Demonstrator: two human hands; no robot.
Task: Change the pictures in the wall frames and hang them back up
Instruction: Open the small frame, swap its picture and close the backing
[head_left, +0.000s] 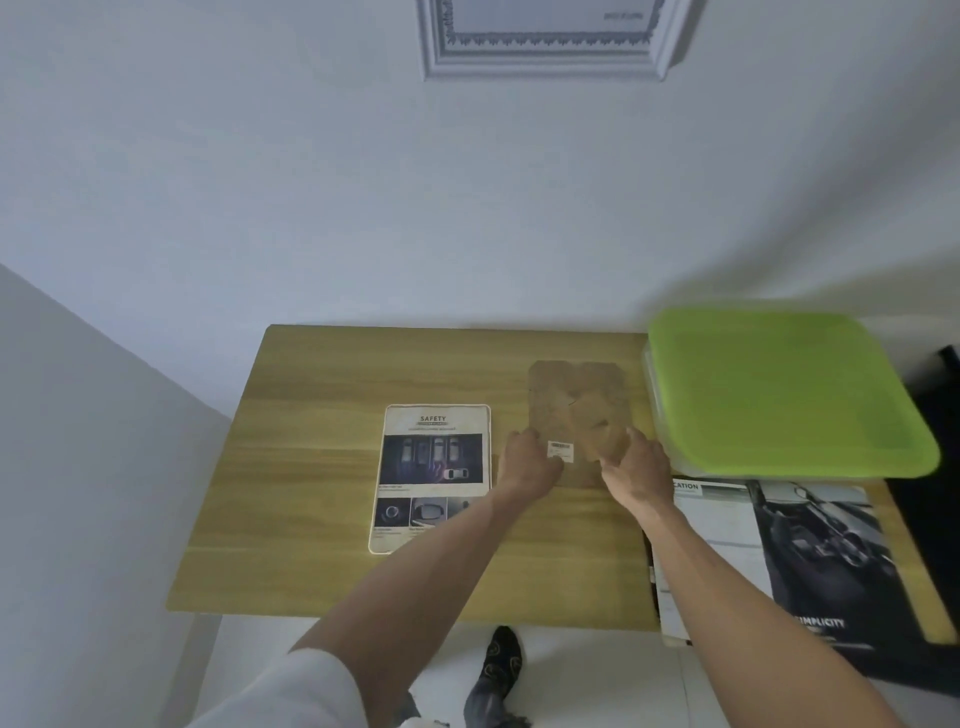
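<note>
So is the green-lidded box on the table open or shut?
Shut: the green lid sits flat over the clear box, covering its top.

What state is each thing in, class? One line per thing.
Left hand: on the backing board's near edge.
Right hand: on the same edge.
Backing board: flat on the table.
Safety page: flat, face up.
Wall frame: hanging.
Green lid: closed on its box.

Green-lidded tub (789, 395) on wooden table (322, 467)
</note>
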